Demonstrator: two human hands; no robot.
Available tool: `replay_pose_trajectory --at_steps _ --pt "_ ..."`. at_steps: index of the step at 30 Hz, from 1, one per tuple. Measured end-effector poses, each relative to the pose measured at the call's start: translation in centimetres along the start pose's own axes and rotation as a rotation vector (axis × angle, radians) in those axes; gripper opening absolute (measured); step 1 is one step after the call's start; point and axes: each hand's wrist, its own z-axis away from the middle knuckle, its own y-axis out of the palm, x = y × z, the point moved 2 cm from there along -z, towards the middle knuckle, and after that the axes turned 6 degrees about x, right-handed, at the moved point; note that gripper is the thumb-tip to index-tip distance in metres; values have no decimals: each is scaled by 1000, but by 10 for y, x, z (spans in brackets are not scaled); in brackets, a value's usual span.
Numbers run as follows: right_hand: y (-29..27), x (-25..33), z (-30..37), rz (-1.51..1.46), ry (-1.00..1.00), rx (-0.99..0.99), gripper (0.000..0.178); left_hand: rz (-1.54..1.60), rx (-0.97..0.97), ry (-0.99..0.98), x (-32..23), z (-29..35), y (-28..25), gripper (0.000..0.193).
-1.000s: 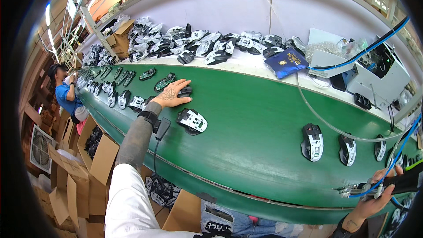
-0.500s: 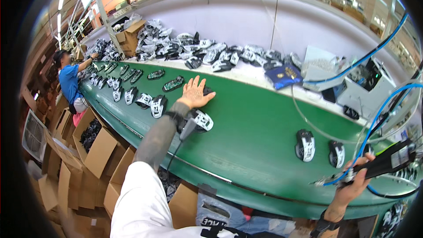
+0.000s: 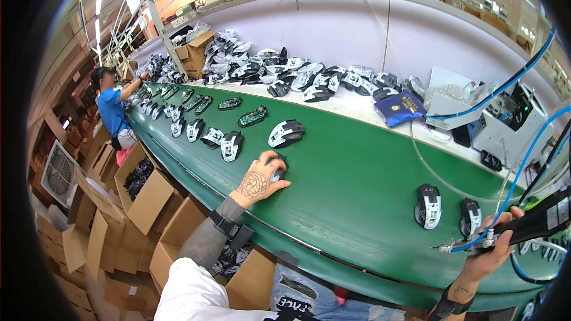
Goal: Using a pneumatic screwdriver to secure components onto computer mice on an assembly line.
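My left hand [image 3: 259, 181] is closed over a black and white computer mouse shell [image 3: 278, 172] on the green conveyor belt [image 3: 351, 184]; the palm and fingers hide most of it. Just beyond lies another mouse shell [image 3: 286, 134], untouched. At the right, my right hand [image 3: 489, 248] grips a black power screwdriver [image 3: 538, 220] with a blue hose, its thin metal end pointing left over the belt. Two mouse shells rest left of that tool, one black and white [image 3: 428, 206] and a second [image 3: 470, 216] close to my fingers.
Green circuit boards [image 3: 253, 116] and more mouse shells [image 3: 232, 145] line the belt's left part. Bagged shells [image 3: 244, 68] are heaped on the white ledge, near a blue packet [image 3: 399, 109]. A co-worker [image 3: 112, 107] stands far left. Cardboard boxes [image 3: 146, 202] crowd the near left.
My left hand has drawn back toward me and closed on the nearer mouse shell, uncovering the farther one. My right hand still holds the screwdriver. The whole view has shifted slightly.
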Motion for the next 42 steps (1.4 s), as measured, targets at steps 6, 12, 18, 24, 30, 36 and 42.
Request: replay_pose_trajectory --at_steps 6,12,18,24,30,36,42 --pt "-5 -14 10 80 -116 65 77 -24 -399 6 54 -37 -39 85" --pt "-7 -15 21 92 -2 -35 73 -48 -126 -35 161 -122 -78 82" --pt "-9 -14 18 128 -82 2 74 74 198 -228 193 -153 -73 73" --pt "-18 -16 22 41 -37 -31 90 18 291 -221 177 -162 -50 75" --pt "-10 -9 25 85 2 -51 92 -163 219 -357 168 -155 -35 77" --pt "-7 -7 10 -26 -6 131 76 -246 -158 -89 100 -165 -23 62" --pt "2 42 -38 88 -21 223 51 -246 49 201 22 -122 18 51"
